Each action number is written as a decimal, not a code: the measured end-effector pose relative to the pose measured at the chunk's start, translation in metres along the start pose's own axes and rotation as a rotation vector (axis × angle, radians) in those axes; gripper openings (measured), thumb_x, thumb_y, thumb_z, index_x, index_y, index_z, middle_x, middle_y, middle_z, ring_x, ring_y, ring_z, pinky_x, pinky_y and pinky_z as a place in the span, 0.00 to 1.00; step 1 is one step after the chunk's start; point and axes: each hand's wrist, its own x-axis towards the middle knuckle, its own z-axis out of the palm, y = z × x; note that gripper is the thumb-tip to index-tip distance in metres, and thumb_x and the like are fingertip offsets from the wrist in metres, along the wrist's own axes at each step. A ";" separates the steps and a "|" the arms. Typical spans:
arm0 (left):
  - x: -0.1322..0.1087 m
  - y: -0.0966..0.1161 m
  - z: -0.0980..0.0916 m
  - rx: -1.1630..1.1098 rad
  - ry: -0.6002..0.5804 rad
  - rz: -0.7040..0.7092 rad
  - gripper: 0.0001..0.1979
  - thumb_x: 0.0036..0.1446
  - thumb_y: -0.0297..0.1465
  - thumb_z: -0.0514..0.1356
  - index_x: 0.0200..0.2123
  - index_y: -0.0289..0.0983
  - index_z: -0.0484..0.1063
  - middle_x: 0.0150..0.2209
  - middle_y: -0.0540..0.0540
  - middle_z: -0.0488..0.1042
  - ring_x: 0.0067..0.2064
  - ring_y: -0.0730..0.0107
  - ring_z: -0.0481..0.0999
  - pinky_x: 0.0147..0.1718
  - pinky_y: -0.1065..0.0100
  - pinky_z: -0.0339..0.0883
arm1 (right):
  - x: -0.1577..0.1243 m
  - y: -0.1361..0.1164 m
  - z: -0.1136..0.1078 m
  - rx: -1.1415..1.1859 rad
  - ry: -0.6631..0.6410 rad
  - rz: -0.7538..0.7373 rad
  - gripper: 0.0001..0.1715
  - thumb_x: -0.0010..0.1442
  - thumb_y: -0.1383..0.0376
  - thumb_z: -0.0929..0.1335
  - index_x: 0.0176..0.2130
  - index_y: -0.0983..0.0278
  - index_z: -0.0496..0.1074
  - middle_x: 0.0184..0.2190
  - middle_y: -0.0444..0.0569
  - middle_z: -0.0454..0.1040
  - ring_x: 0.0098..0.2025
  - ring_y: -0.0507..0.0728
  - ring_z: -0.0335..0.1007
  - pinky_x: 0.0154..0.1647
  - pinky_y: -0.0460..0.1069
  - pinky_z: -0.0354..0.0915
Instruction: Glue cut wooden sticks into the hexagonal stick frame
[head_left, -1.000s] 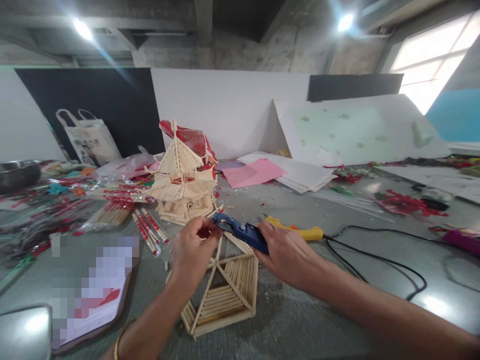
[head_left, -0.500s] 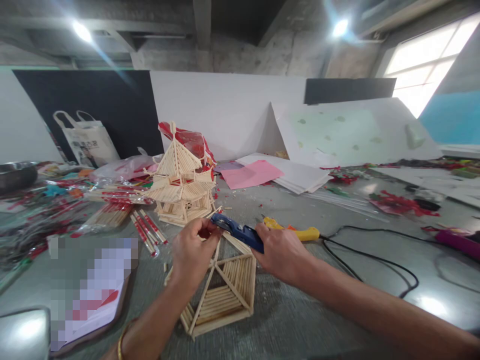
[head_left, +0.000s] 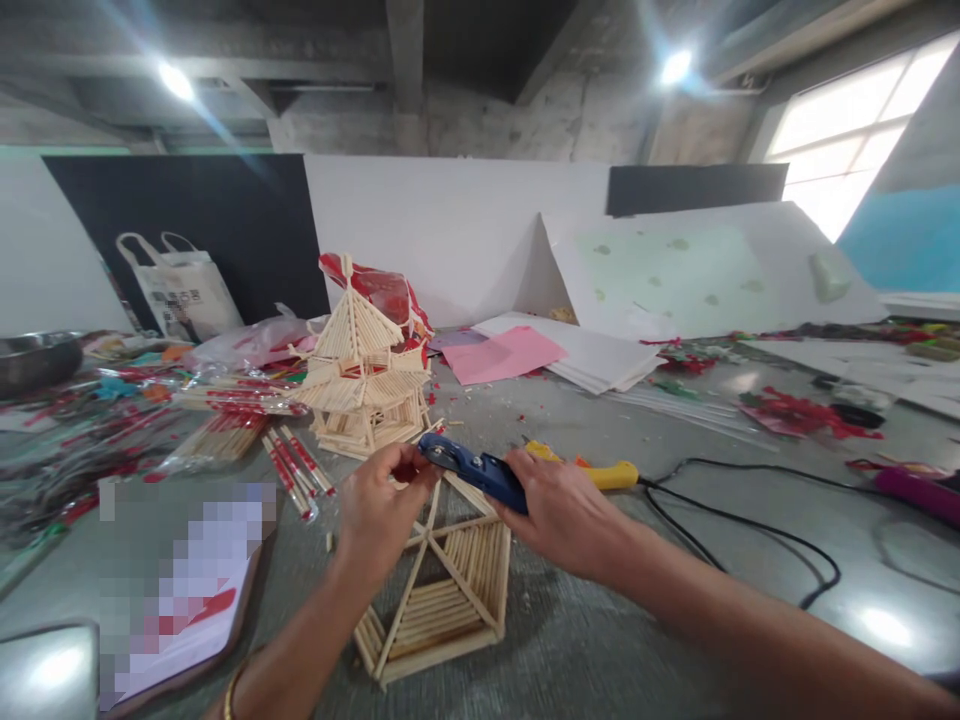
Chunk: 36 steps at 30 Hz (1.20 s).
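Observation:
My right hand (head_left: 559,505) is wrapped round the handle of a blue pliers-like cutter (head_left: 469,468), whose riveted head points left. At that head the fingers of my left hand (head_left: 382,500) are pinched together on a thin wooden stick (head_left: 435,430); only a short end shows past the tool, the rest hidden by fingers. Below both hands lies a hexagonal frame of wooden sticks (head_left: 442,610), with spokes meeting in its middle and some sections filled by rows of sticks. Behind my left hand stands a tiered stick pagoda model (head_left: 360,375).
A yellow glue gun (head_left: 611,475) with a black cord lies right of my right hand. Packets of red-wrapped sticks (head_left: 296,470) and a tablet-like device (head_left: 187,610), its screen blurred, are at left. Pink paper (head_left: 502,355) and white sheets (head_left: 607,365) lie behind.
The view has tilted up slightly, so the scene sits a little lower. Both hands keep nearly the same pose at the cutter.

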 end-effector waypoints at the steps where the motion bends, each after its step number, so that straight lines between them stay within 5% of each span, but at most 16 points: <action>1: 0.000 0.000 0.000 -0.025 -0.017 0.004 0.07 0.47 0.36 0.61 0.24 0.38 0.70 0.21 0.55 0.68 0.25 0.75 0.67 0.27 0.73 0.58 | -0.001 0.001 0.000 0.006 0.000 -0.003 0.14 0.57 0.57 0.60 0.36 0.66 0.65 0.32 0.52 0.73 0.32 0.57 0.70 0.29 0.48 0.54; 36: 0.005 -0.011 -0.006 -0.125 -0.174 -0.001 0.17 0.47 0.39 0.62 0.40 0.39 0.66 0.31 0.49 0.78 0.34 0.64 0.77 0.38 0.63 0.66 | -0.003 0.005 0.002 0.078 -0.034 -0.028 0.10 0.56 0.60 0.62 0.34 0.65 0.64 0.29 0.49 0.72 0.29 0.54 0.68 0.27 0.47 0.52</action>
